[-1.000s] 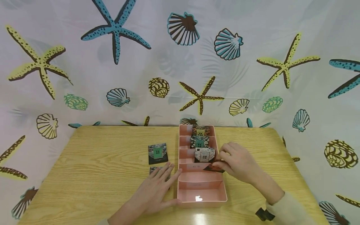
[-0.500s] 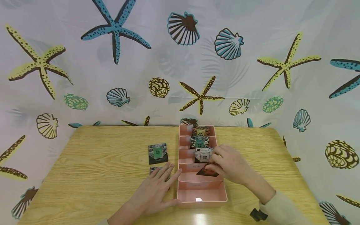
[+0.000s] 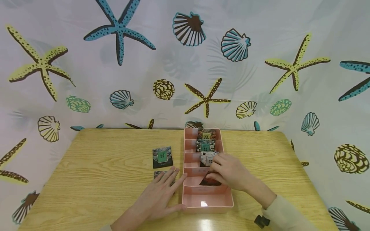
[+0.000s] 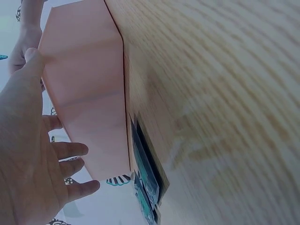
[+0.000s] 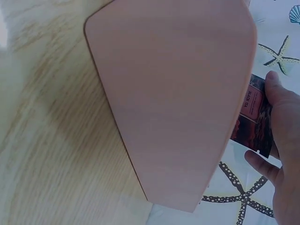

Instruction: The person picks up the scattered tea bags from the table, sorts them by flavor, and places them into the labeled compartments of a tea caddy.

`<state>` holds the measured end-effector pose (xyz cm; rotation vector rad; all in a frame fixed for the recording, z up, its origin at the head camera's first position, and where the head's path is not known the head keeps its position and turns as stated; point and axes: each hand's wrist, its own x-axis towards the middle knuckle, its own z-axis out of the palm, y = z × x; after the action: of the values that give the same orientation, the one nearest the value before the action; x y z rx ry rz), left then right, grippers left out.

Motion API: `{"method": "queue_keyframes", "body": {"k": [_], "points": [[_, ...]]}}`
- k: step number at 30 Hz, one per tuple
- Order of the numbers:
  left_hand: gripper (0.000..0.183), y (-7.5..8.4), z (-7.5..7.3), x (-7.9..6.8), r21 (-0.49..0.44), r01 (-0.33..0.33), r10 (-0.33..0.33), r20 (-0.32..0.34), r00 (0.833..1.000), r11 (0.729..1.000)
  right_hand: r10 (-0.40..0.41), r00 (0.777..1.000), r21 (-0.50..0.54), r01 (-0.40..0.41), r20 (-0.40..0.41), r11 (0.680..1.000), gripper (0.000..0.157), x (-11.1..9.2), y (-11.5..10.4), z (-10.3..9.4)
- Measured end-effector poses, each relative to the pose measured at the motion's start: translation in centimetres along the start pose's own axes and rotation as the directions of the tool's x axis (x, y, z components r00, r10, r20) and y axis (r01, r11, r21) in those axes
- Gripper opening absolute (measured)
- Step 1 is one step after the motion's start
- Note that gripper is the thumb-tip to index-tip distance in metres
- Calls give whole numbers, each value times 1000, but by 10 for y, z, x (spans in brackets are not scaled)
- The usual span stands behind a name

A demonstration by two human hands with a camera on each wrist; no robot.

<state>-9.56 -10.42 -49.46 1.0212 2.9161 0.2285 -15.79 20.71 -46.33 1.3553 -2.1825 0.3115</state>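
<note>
packet (image 5: 251, 117) in your right hand (image 3: 229, 171), dark red with a "black tea" label, sits tilted at the fourth compartment (image 3: 190, 176) from the back of the box (image 3: 208, 210), one corner pointing toward the box's left side; you cannot tell whether its lower edge touches the floor. your right fingers and thumb are closed together on its right side, so that hand has a pinch on it and little spread. your left hand (image 3: 160, 197) lies fanned, fingers nearly straight, with its thumb and index fingertips at the box's left rim; it grips nothing and partly covers the hidden packet (image 3: 158, 173) on the table (image 3: 101, 170), nearer you than the green packet (image 3: 162, 157). expect yours to weigh next to nothing. its face looks flat and its edges straight, so it should be fairly stiff for something so thin, though a hard squeeze could crease it or crush what is inside. the printed skin is probably smooth and a bit slippery, so pinch with the soft pads, close to an upper edge, and leave the lower edge free to slip past the walls. mind your knuckles by the grey packet (image 3: 205, 159), which stands just behind.
</note>
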Motion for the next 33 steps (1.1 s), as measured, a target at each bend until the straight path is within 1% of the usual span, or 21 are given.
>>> {"method": "queue_keyframes", "body": {"k": [5, 11, 17, 22, 27, 33], "points": [[94, 0, 0, 0, -18, -1, 1, 0, 1000, 1000, -12, 1000, -13, 12, 11, 1000, 25, -2, 1, 8], [94, 0, -1, 1, -27, 2, -2, 1, 1000, 1000, -20, 1000, -37, 21, 22, 999, 27, -4, 1, 15], [94, 0, 0, 1, -39, 5, -5, 13, 1000, 999, -2, 997, -78, 9, 82, 997, 29, -4, 0, 19], [93, 0, 1, 0, -28, 0, 0, 4, 1000, 1000, 20, 991, -92, -8, 130, 996, 28, -5, -1, 21], [93, 0, 1, 0, -25, -2, 1, -3, 1000, 1000, 28, 987, -106, -11, 156, 994, 28, -5, -1, 23], [94, -1, 1, 0, -48, 0, 0, 0, 1000, 999, 48, 983, -81, -34, 176, 996, 25, -5, -1, 23]]}}
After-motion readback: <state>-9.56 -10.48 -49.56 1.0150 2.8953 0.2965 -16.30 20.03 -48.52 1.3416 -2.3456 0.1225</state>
